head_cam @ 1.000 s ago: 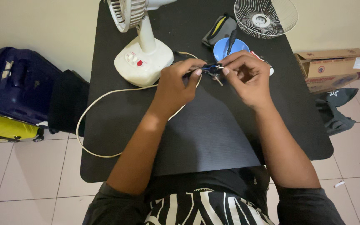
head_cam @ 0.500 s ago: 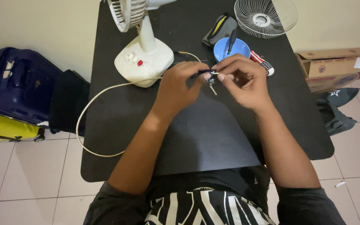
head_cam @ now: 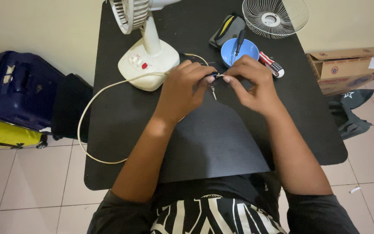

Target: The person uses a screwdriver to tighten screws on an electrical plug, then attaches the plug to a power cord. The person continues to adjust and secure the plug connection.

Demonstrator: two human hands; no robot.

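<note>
Fingertips of your left hand (head_cam: pixel 182 89) and right hand (head_cam: pixel 252 82) pinch shut on a small plug (head_cam: pixel 214 77) above the worktop (head_cam: pixel 117 117), toward its far edge. It looks light, stiff; hold the body, not the prongs.

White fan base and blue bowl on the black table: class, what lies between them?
In the head view, between white fan base and blue bowl: bare black table and a thin pale cable.

Probably a home: suitcases (head_cam: pixel 14 99), tiled floor (head_cam: pixel 31 182).
</note>
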